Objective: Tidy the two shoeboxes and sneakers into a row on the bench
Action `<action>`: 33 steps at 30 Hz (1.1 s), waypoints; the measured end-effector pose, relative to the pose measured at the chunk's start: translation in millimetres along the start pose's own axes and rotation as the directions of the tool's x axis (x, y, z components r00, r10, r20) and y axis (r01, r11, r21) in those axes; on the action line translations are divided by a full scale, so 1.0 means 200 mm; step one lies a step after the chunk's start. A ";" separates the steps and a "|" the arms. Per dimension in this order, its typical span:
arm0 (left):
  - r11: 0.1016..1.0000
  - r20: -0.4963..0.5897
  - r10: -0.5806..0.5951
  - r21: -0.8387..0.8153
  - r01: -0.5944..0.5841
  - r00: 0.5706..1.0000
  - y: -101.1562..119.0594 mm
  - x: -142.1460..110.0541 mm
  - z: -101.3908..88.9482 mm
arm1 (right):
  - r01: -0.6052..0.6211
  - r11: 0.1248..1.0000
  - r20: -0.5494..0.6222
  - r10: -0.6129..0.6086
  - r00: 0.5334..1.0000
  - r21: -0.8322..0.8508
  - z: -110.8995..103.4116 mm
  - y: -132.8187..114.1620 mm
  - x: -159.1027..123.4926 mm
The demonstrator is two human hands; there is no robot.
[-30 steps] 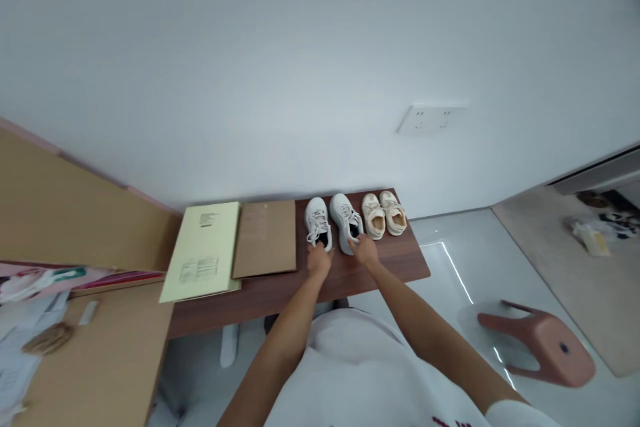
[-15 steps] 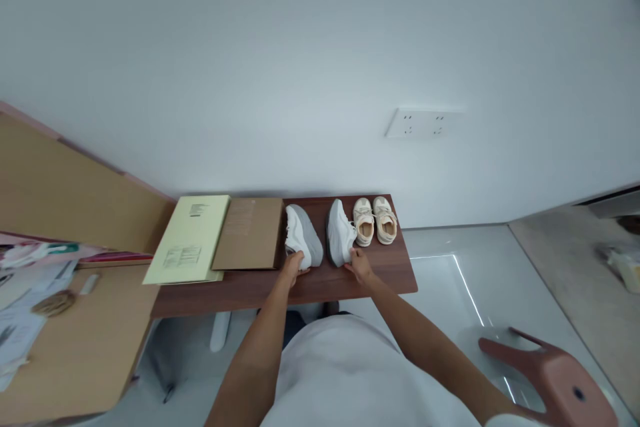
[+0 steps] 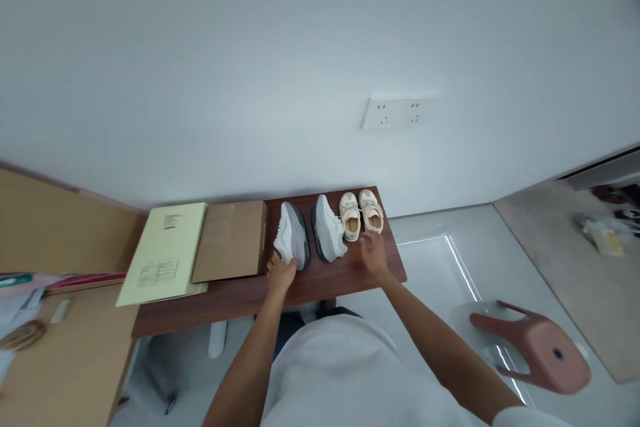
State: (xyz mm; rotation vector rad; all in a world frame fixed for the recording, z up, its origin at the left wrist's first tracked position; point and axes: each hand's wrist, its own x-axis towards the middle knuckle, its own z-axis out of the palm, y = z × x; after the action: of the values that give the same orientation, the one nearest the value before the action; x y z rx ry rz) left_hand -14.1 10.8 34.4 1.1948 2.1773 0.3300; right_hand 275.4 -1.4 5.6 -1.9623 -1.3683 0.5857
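Note:
Two white sneakers with grey soles lie tipped on their sides on a dark brown wooden table. My left hand [image 3: 281, 273] has its fingers and thumb around the heel end of the left sneaker [image 3: 291, 237]. The other white sneaker [image 3: 327, 230] rests beside it, with no hand on it. To its right a pair of small beige shoes stands upright, toes toward the wall: a left beige shoe [image 3: 349, 213] and a right beige shoe [image 3: 371, 210]. My right hand [image 3: 373, 253] is just behind the right one's heel, fingers forward and loosely apart, holding nothing.
Left on the table [image 3: 240, 300] are a brown cardboard box [image 3: 227, 240] and a pale yellow box [image 3: 163, 247]. A cardboard-coloured desk [image 3: 75, 360] adjoins at the left. A wall socket panel [image 3: 400, 112] is above; a pink stool [image 3: 540, 347] stands on the floor at right.
My right hand has let go of the right white sneaker and moved right to the beige shoes. The left white sneaker has been turned so its dark sole edge faces right. The view has shifted.

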 end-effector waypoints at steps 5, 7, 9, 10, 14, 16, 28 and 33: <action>0.814 0.174 0.572 0.006 -0.581 0.802 0.39 -0.25 0.29 | -0.125 0.974 0.031 0.133 0.991 -0.188 -0.12 0.11 0.21; 0.821 0.385 0.539 -0.039 -0.570 0.749 0.59 -0.28 0.45 | -0.159 0.971 0.093 0.177 0.980 -0.179 -0.10 0.13 0.27; 0.872 0.493 0.421 0.011 -0.489 0.761 0.75 -0.25 0.56 | -0.203 0.968 0.092 0.217 0.972 -0.146 -0.09 0.14 0.30; 0.891 0.520 0.363 0.050 -0.451 0.774 0.82 -0.22 0.60 | -0.218 0.969 0.077 0.228 0.971 -0.119 -0.09 0.16 0.31; 0.929 0.511 0.215 0.156 -0.336 0.832 0.95 -0.12 0.65 | -0.258 0.961 0.005 0.258 0.966 0.104 -0.15 0.22 0.29; 0.954 0.494 0.228 0.058 -0.294 0.839 0.97 -0.11 0.64 | -0.320 0.908 -0.015 0.336 0.942 0.271 -0.20 0.25 0.26; 0.804 0.702 0.000 -0.423 0.417 0.712 0.65 -0.25 0.75 | -0.733 0.423 0.313 0.706 0.636 0.533 -0.21 0.33 0.22; 0.834 0.654 -0.108 -0.350 0.426 0.749 0.68 -0.28 0.75 | -0.728 0.568 0.236 0.702 0.672 0.384 -0.18 0.34 0.20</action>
State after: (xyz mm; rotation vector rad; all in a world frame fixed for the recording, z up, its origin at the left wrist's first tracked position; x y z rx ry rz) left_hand 193.2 28.3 7.5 0.5598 1.5272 0.2798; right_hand 357.3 10.2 -19.6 -2.0437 -0.3034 1.2227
